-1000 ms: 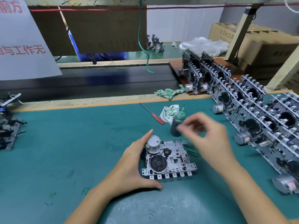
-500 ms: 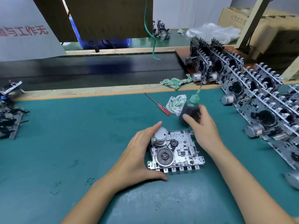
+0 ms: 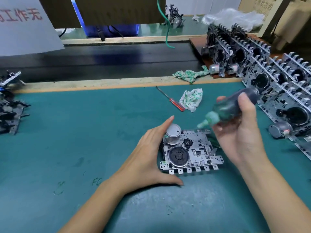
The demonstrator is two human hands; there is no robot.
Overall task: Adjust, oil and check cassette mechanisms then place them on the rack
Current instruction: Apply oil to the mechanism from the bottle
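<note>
Oil is the risk here. The right hand [image 3: 239,130] has its fingers and thumb wrapped around a dark oil bottle [image 3: 235,106], tipped so the green nozzle [image 3: 204,123] points down and left, just above the far edge of the cassette mechanism [image 3: 190,152]. The mechanism lies flat on the green mat [image 3: 67,132], near the middle of the worktop and toward its near edge. The left hand [image 3: 148,158] cradles its left side, fingers straight against the silver motor [image 3: 173,135] and thumb along the near edge, steadying rather than gripping.

The step in hand looks like oiling. A hard squeeze, or a nozzle held too high, would likely drop oil on the black flywheel [image 3: 178,156] or the belt beside it, and the drive could then slip. The bracing hand is loose, so a nudge from the nozzle might shift the mechanism.

Finished mechanisms stand in the rack [image 3: 276,78] along the right edge; a red screwdriver [image 3: 170,99] and cloth [image 3: 191,98] lie near the far edge.
</note>
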